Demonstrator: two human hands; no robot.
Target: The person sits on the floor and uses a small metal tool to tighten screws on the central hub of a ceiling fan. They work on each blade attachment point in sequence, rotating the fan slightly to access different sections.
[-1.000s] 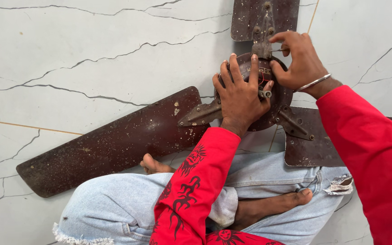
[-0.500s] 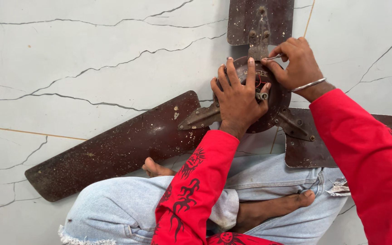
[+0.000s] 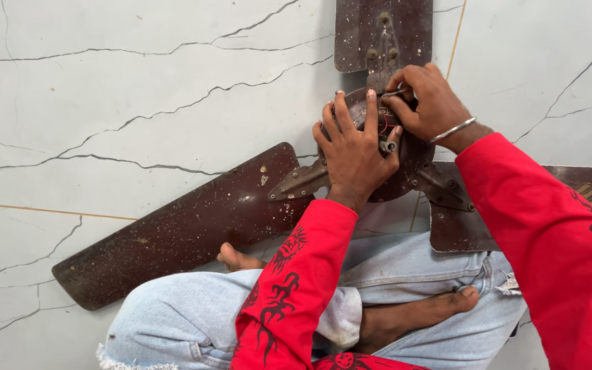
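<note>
We see dark brown fan blades (image 3: 193,226), a white floor (image 3: 104,82) with grey lines, and red sleeves (image 3: 296,288) with black drawings.

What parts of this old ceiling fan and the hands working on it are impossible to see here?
All in the head view:
- Fan hub: mostly covered by the left hand.
- Small metal tool: only its tip shows; the right hand hides the rest.
- Top blade: cut off by the upper edge.
- Right blade: hidden by the red sleeve and cut by the right edge.
- Red wires at the hub: too small to trace.
</note>
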